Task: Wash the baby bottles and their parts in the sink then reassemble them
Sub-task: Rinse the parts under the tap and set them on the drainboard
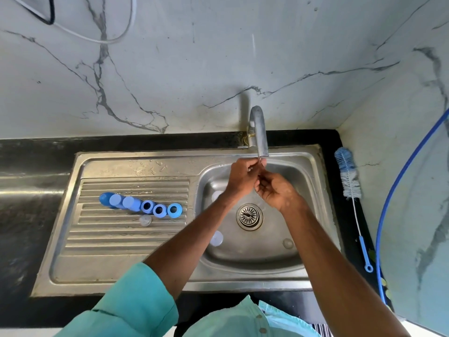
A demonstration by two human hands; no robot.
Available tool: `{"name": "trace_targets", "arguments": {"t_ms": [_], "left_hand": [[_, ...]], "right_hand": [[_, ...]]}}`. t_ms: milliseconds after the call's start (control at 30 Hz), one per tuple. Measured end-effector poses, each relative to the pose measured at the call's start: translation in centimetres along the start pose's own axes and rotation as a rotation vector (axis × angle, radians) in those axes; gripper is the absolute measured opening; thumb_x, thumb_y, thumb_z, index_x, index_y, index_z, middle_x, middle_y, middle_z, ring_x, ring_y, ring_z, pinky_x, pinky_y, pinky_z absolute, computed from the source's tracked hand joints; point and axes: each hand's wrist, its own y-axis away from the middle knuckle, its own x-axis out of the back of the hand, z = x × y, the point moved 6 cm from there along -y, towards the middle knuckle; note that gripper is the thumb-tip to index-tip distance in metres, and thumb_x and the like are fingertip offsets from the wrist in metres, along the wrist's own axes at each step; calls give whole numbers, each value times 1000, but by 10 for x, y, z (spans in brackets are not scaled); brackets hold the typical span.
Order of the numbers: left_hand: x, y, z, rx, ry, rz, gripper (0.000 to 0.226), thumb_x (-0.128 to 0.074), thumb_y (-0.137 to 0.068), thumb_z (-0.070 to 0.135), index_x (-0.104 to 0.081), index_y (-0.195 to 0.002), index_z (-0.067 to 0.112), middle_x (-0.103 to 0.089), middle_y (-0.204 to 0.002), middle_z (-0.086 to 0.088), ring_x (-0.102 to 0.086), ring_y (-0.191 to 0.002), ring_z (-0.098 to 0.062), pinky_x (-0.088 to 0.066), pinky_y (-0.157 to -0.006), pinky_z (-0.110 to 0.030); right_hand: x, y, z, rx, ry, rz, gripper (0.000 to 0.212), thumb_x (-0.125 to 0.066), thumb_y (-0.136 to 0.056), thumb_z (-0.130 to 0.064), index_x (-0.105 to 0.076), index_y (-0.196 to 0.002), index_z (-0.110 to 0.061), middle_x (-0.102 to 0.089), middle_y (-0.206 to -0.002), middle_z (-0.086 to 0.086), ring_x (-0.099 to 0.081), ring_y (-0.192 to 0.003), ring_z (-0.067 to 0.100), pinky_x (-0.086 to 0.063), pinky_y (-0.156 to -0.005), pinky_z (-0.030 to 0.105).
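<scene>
Fingers (252,164) of your left hand (243,178) are curled together, pinching a small part (261,162) right under the tap (258,132); it is too small to identify. Your right hand (277,192) is just beside it, fingers curled, but you cannot tell whether they grip anything. 3 blue caps (116,200) and 3 blue rings (159,210) line the sink's (243,280) draining rack.

No text, label, brand, number or sign could be read anywhere, neither on the blue bottle parts (141,206) nor on the sink (131,166)
</scene>
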Motion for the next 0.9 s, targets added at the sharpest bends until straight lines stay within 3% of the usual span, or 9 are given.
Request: {"name": "trace_targets", "arguments": {"t_ms": [67,133,233,367,467,567,700,833,900], "left_hand": [[4,-3,0,-39,-25,64,24,-71,-97,25,-80,-82,8,-75,-67,-1,-67,-58,-16,-49,-55,-30],[9,-3,3,-95,-61,80,17,-74,-95,23,-83,-87,10,-77,-72,0,-68,-58,-8,-49,-54,-22],[20,5,7,-182,-68,73,11,-77,-92,16,-82,-100,10,-80,-92,-2,-76,-79,-5,-59,-70,-21],[37,6,-15,-111,-102,-8,18,-80,-90,16,-81,-104,5,-79,-102,-8,-76,-89,-7,-61,-84,-23],[47,-5,-35,-18,-146,9,15,-76,-92,16,-81,-102,5,-80,-101,-9,-75,-90,-10,-59,-87,-19],[47,-31,-43,43,-250,39,27,-68,-93,5,-72,-118,-2,-75,-118,-16,-71,-109,-23,-46,-90,-3],[29,-69,-44,124,-479,-77,48,-61,-99,14,-50,-143,-2,-54,-145,-19,-45,-139,-33,-31,-115,-34],[14,-96,-54,155,-633,-187,31,-51,-99,7,-63,-125,-4,-65,-131,-23,-58,-127,-37,-41,-108,-40],[13,-102,-62,182,-652,-189,22,-46,-98,3,-67,-93,-3,-72,-105,-23,-69,-103,-38,-52,-93,-41]], "right_hand": [[-2,1,1,-15,-47,-9,19,-70,-98,-19,-72,-99,0,-73,-81,11,-70,-71,17,-63,-65,24],[-3,4,2,-11,-76,1,22,-75,-94,-22,-73,-98,0,-75,-85,12,-72,-76,19,-64,-74,27],[-1,1,-2,89,-20,65,16,-80,-90,-15,-75,-94,0,-77,-89,15,-71,-78,22,-60,-91,34],[15,-4,-25,571,588,340,19,-87,-81,-13,-79,-95,-4,-79,-84,5,-73,-72,17,-63,-75,33],[-3,7,-29,918,936,256,21,-86,-83,-16,-74,-101,-13,-78,-91,-3,-75,-78,7,-62,-70,20],[-14,19,-33,1052,1033,232,27,-81,-87,-15,-72,-111,-10,-78,-93,-1,-73,-76,6,-61,-68,17],[-21,28,-45,1192,1157,289,20,-77,-91,-21,-72,-105,-9,-76,-91,2,-69,-70,10,-58,-64,19],[-12,26,-47,1177,1198,293,21,-79,-89,-22,-73,-108,-13,-76,-95,0,-69,-74,11,-56,-66,17],[-8,24,-46,1160,1170,289,20,-79,-88,-20,-74,-107,-15,-77,-97,-1,-70,-76,9,-59,-68,18]]}}
